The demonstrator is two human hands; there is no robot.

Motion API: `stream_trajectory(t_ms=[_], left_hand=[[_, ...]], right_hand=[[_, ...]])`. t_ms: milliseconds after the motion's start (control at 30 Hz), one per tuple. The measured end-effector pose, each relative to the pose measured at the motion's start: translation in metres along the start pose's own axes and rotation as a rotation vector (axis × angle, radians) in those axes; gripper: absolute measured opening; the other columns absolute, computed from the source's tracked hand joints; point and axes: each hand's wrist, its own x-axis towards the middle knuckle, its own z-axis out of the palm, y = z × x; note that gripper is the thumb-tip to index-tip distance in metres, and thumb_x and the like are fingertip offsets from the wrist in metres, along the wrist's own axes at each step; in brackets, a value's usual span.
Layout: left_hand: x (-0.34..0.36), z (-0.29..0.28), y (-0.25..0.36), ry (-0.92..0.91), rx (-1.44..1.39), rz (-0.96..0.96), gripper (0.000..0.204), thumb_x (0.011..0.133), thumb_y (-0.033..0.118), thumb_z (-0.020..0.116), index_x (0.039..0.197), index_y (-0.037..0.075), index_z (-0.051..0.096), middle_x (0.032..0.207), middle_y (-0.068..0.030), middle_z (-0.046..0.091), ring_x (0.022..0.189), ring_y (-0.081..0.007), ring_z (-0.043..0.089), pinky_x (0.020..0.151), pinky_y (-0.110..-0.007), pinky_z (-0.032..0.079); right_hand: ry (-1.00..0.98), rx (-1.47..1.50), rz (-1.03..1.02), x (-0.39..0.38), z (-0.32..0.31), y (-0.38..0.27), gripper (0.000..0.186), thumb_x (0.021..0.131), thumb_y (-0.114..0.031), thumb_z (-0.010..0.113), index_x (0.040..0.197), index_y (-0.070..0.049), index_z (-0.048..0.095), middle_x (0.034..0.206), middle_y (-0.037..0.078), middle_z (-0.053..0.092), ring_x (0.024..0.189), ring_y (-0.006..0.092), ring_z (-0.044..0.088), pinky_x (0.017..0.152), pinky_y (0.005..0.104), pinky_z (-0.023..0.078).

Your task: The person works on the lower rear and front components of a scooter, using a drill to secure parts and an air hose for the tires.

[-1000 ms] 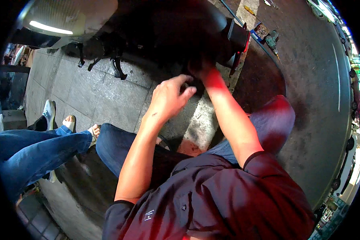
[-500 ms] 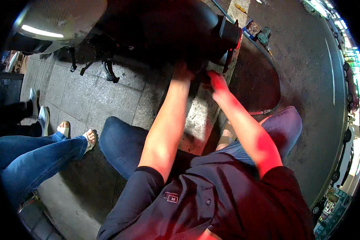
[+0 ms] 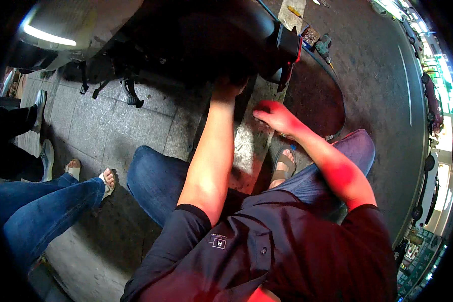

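A dark motor scooter [image 3: 201, 35] fills the upper middle, with its red rear light [image 3: 293, 60] at its right end. My left hand [image 3: 230, 88] reaches up against its shadowed underside. The fingers of that hand are lost in the dark, so what they touch is hidden. Lower and to the right, apart from the scooter, is my right hand [image 3: 276, 117], lit red over the pale painted stripe. Its fingers are curled in, the thumb lying along them; whatever may be inside is too dark to make out.
A green power drill [image 3: 323, 46] lies on the road at the upper right, beside a dark hose [image 3: 341, 93] and a yellow-handled tool [image 3: 294, 11]. The scooter's stand [image 3: 131, 94] is over the paving. At left, another person's legs in jeans [image 3: 55, 201] are close by.
My right hand has drawn back from the scooter's rear, toward me. My left hand stays under the scooter. The whole view has shifted slightly.
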Motion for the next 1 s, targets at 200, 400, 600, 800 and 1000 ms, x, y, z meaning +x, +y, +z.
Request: stream_trajectory(t_ms=[200,400,600,800,1000], left_hand=[[0.013,-0.038,0.019,-0.284,-0.030,-0.031,0.028,0.085,0.035,0.051,0.099,0.013,0.062,0.091,-0.0041,0.064,0.089,-0.0235,0.058,0.076,-0.043,0.050],[0.028,-0.045,0.025,-0.453,-0.024,-0.127,0.026,0.082,0.032,0.053,0.098,0.013,0.061,0.091,-0.0045,0.063,0.090,-0.0253,0.058,0.084,-0.043,0.047],[0.004,-0.009,-0.007,-0.569,-0.234,-0.196,0.026,0.084,0.028,0.050,0.102,0.014,0.061,0.103,-0.0064,0.063,0.101,-0.0254,0.055,0.089,-0.045,0.045],[-0.009,0.000,-0.004,-0.207,0.152,0.118,0.024,0.084,0.024,0.057,0.105,0.011,0.058,0.103,-0.0084,0.061,0.101,-0.0219,0.055,0.084,-0.040,0.049],[-0.012,0.003,0.004,0.010,0.103,-0.011,0.034,0.082,0.030,0.059,0.112,0.014,0.057,0.112,-0.0064,0.059,0.107,-0.0239,0.053,0.087,-0.044,0.047]], right_hand=[[0.015,-0.385,-0.223,0.021,0.023,0.022,0.034,0.082,-0.033,0.055,0.101,-0.005,0.059,0.092,0.016,0.063,0.086,0.0334,0.059,0.075,0.0413,0.047],[-0.078,-0.592,-0.155,0.040,0.018,0.052,0.032,0.078,-0.032,0.057,0.098,-0.007,0.059,0.095,0.017,0.062,0.092,0.0367,0.058,0.076,0.0461,0.047],[-0.027,-0.576,-0.149,0.029,0.009,0.067,0.031,0.081,-0.032,0.054,0.098,-0.007,0.058,0.096,0.018,0.062,0.092,0.0368,0.057,0.074,0.0468,0.046],[-0.118,-0.586,-0.121,0.027,0.014,0.057,0.032,0.080,-0.029,0.054,0.104,-0.008,0.058,0.095,0.017,0.062,0.090,0.0358,0.058,0.074,0.0447,0.046],[-0.067,-0.669,-0.221,0.025,0.016,0.055,0.036,0.080,-0.031,0.055,0.106,-0.006,0.056,0.094,0.018,0.062,0.090,0.0358,0.059,0.075,0.0464,0.047]])
